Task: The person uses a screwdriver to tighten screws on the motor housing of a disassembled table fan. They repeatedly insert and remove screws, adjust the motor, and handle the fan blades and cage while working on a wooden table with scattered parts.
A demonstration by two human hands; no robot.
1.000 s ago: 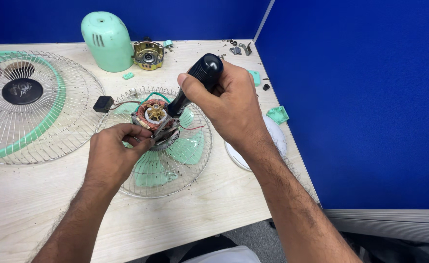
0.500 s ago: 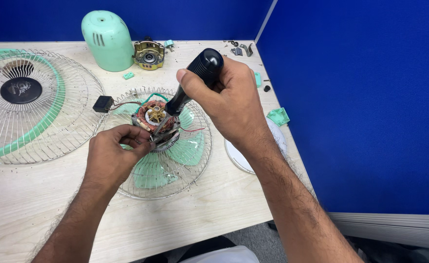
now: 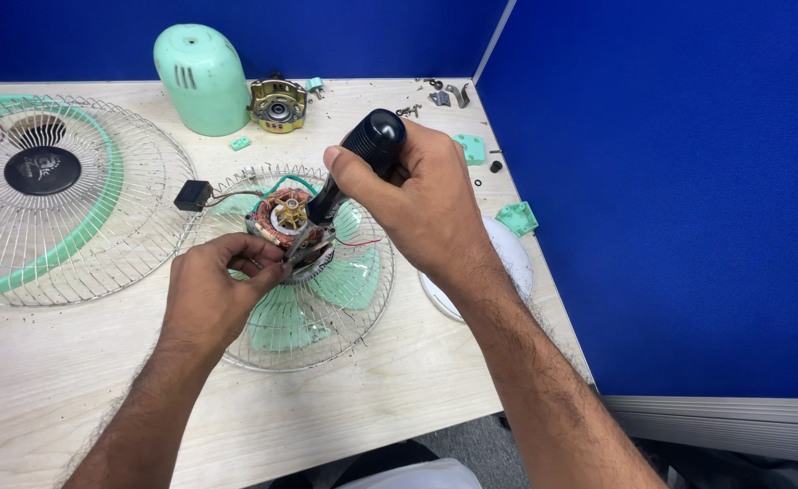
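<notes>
While the right hand grips a black screwdriver handle, its tip is hidden down in the fan motor. Left hand pinches the motor's near edge (fingertips tucked out of sight). Motor sits on a wire guard with green blades; the white disc right of it is half covered by the wrist.

Frame centre: right hand grips black screwdriver handle, tip down at exposed fan motor; left hand steadies motor on wire guard; green housing upper left.
</notes>
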